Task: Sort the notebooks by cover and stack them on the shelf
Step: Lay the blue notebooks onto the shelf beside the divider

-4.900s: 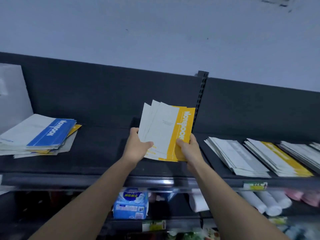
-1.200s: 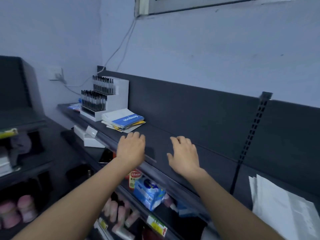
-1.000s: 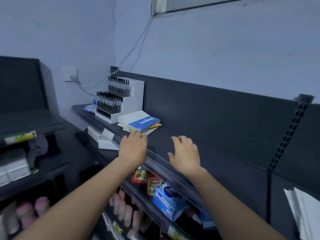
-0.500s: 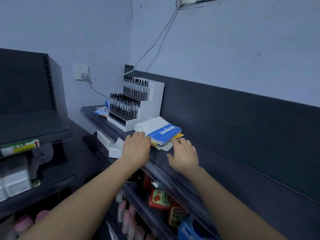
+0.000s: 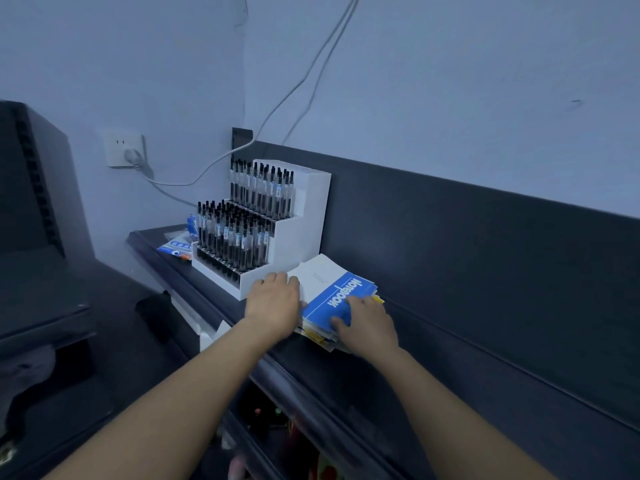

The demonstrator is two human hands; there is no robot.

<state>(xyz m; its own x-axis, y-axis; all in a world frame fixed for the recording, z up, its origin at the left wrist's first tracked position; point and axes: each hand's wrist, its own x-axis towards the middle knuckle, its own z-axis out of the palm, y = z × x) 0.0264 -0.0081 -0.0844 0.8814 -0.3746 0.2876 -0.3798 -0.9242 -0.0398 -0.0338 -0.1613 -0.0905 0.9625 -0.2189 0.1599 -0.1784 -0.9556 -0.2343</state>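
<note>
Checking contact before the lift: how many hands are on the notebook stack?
2. The left hand rests at the left edge of the notebook stack, beside the pen display; the right hand lies on its blue cover.

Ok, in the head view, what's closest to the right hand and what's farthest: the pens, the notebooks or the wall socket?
1. Notebook pile, right under the right hand.
2. Pen display stand, to its left.
3. Wall socket, far left on the wall.

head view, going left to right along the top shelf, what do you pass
blue packets → pen rack → left hand → notebooks
</note>
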